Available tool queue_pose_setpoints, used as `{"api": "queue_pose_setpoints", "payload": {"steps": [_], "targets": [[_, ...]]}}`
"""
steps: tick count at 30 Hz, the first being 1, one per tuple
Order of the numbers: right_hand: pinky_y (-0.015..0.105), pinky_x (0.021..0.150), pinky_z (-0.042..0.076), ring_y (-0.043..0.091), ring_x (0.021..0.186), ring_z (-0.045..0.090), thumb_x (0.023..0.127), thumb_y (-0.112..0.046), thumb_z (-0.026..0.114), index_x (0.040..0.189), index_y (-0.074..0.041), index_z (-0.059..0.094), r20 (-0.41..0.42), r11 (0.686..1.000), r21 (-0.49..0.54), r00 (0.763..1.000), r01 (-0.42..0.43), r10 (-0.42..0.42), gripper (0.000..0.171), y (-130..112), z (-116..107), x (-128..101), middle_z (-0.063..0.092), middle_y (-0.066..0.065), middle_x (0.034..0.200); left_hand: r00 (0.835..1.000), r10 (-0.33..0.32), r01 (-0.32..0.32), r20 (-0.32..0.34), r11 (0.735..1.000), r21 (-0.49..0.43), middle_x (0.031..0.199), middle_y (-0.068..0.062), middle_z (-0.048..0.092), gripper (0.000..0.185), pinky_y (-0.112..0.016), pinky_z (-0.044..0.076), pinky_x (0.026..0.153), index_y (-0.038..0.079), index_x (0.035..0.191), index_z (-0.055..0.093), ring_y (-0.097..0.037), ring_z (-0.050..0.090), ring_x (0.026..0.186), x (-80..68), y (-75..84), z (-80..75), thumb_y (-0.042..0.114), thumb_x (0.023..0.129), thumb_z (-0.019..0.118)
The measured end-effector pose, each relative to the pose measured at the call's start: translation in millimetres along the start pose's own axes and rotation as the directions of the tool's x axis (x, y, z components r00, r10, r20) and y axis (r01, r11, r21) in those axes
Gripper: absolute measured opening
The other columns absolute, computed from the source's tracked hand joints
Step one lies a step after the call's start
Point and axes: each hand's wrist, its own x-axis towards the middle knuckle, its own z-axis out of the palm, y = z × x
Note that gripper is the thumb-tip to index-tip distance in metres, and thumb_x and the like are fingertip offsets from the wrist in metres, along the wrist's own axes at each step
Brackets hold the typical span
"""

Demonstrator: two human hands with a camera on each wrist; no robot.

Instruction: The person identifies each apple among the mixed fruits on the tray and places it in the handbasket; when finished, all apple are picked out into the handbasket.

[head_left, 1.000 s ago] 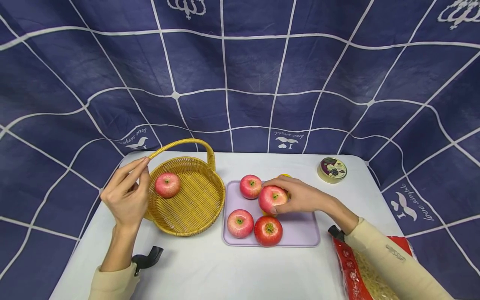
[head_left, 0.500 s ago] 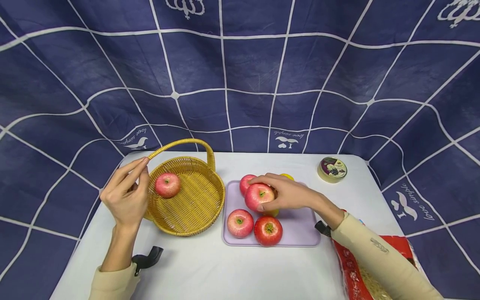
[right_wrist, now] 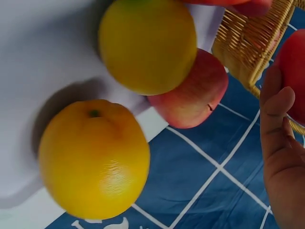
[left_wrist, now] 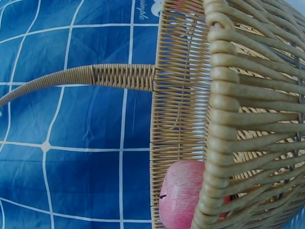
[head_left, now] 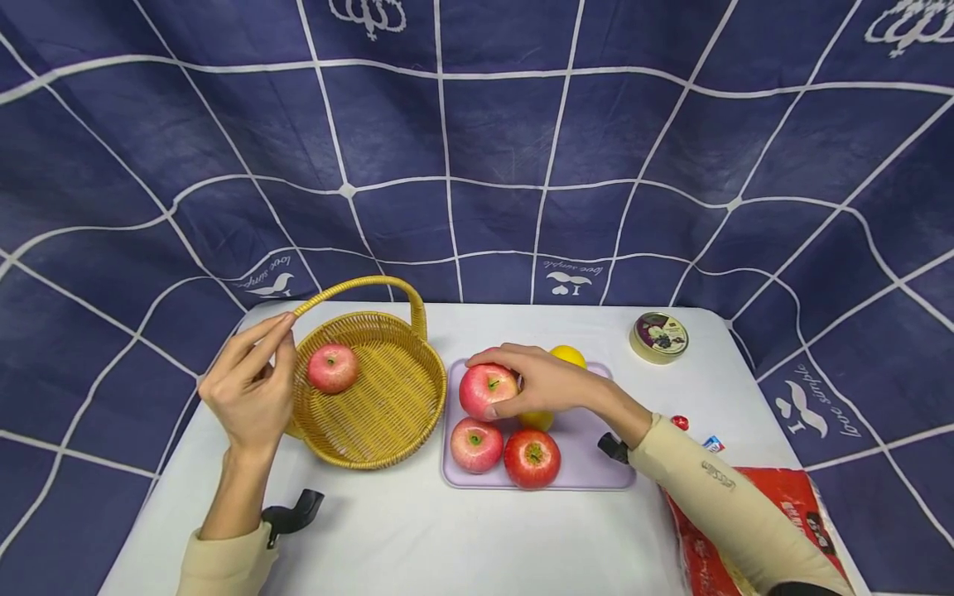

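Observation:
My left hand [head_left: 253,381] pinches the handle [head_left: 365,281] of a yellow woven basket [head_left: 387,389] at the table's left. Inside the basket lies one pink-red apple [head_left: 333,368], also visible in the left wrist view. My right hand [head_left: 547,381] grips another apple [head_left: 488,391] over the left part of a lilac tray [head_left: 589,463]. On the tray's front half sit a pink apple [head_left: 477,445] and a darker red apple [head_left: 532,458]. Two oranges show near this hand, a front one [right_wrist: 147,45] and a back one [right_wrist: 95,160]. A further apple [right_wrist: 190,95] behind is hidden in the head view.
A round tin [head_left: 659,338] stands at the back right. A red bag [head_left: 782,497] lies at the front right, partly under my right sleeve, with small wrapped pieces [head_left: 713,444] nearby. A blue checked cloth [head_left: 492,149] hangs behind the white table [head_left: 417,538].
My right hand has carried the apple left across the tray, covering the back apple and uncovering the oranges. My left hand and the basket have stayed put.

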Motion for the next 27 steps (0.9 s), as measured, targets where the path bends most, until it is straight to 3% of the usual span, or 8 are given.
{"api": "queue_pose_setpoints", "payload": {"steps": [15, 19, 27], "targets": [[0.033, 0.091, 0.051, 0.004, 0.107, 0.057, 0.08, -0.056, 0.078, 0.137, -0.043, 0.055, 0.039, 0.999, 0.028, 0.998, 0.042, -0.043, 0.063, -17.9, 3.2, 35.7, 0.059, -0.018, 0.118, 1.0, -0.007, 0.007, 0.014, 1.0, 0.002, 0.087, -0.019, 0.076, 0.013, -0.006, 0.028, 0.057, 0.003, 0.09, 0.082, 0.0, 0.04, 0.056, 0.7, -0.4, -0.9, -0.002, 0.086, 0.07], [0.032, 0.09, 0.051, 0.003, 0.105, 0.057, 0.079, -0.058, 0.078, 0.134, -0.046, 0.055, 0.038, 0.998, 0.002, 0.998, 0.056, -0.056, 0.061, -20.8, 4.8, 45.5, 0.06, -0.019, 0.116, 1.0, -0.006, 0.006, 0.014, 1.0, 0.004, 0.087, -0.019, 0.076, 0.013, -0.006, 0.028, 0.057, 0.003, 0.09, 0.082, -0.001, 0.04, 0.056, 1.3, 0.3, -0.5, -0.002, 0.086, 0.07], [0.03, 0.091, 0.05, 0.002, 0.105, 0.055, 0.081, -0.057, 0.076, 0.137, -0.042, 0.055, 0.034, 0.994, -0.05, 0.995, 0.094, -0.092, 0.062, -26.7, 5.9, 66.0, 0.058, -0.018, 0.117, 1.0, -0.005, 0.005, 0.015, 1.0, 0.001, 0.086, -0.019, 0.075, 0.013, -0.006, 0.028, 0.057, 0.003, 0.09, 0.082, -0.001, 0.04, 0.057, 2.0, 1.1, -0.2, -0.002, 0.086, 0.07]]}}
